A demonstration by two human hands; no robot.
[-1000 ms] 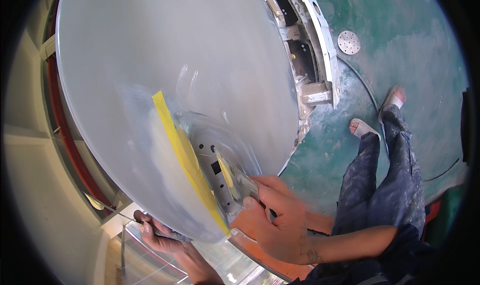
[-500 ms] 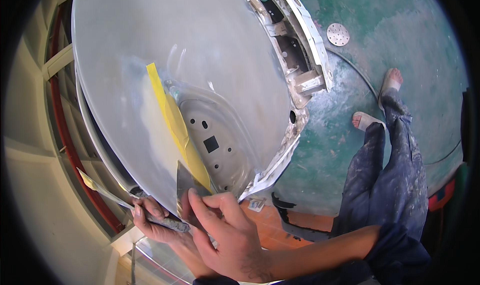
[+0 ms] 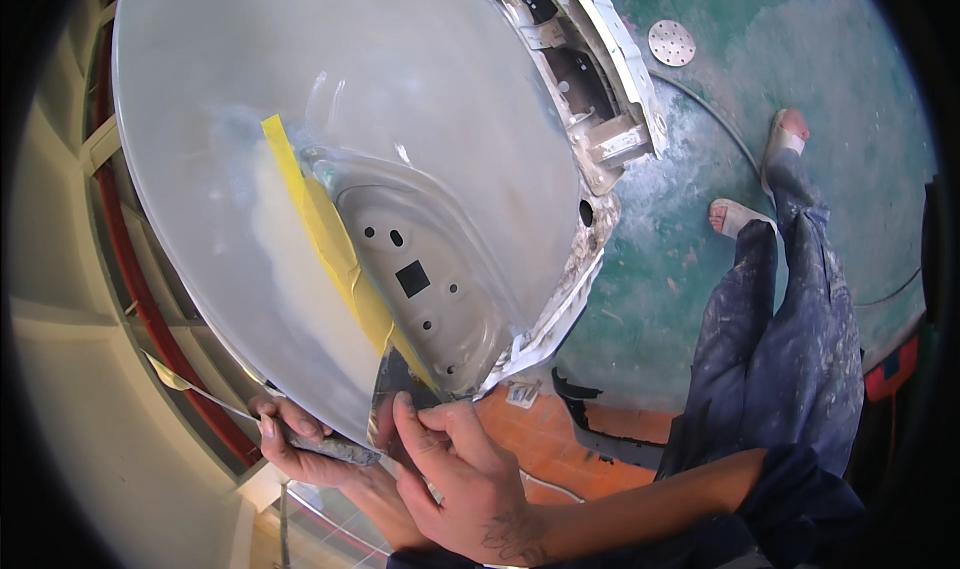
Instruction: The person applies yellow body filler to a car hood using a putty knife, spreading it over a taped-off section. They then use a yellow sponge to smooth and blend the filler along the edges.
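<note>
My right hand [image 3: 470, 474] pinches a thin, dark metal scraper blade [image 3: 392, 394], its tip over the lower end of the yellow masking tape [image 3: 318, 224]. That tape runs along the edge of a recess [image 3: 432, 254] in a grey car body panel [image 3: 400, 79]. A pale filler patch [image 3: 300, 234] lies on the panel, left of the tape. My left hand [image 3: 310, 449] is closed around the smeared handle of a putty knife [image 3: 335, 450]. The knife's blade points left, with yellowish paste near its end.
Beyond the panel's right edge is green, dusty floor [image 3: 640, 299] with a round perforated disc [image 3: 671, 43] and a grey hose [image 3: 715, 119]. My legs [image 3: 790, 319] stand at the right. A dark curved strip [image 3: 600, 434] lies near orange flooring. A red pipe [image 3: 135, 269] runs along the left.
The panel has shifted left and slightly up in view. Relative to it, the scraper blade has moved right, onto the tape's lower end. Both hands keep their grips.
</note>
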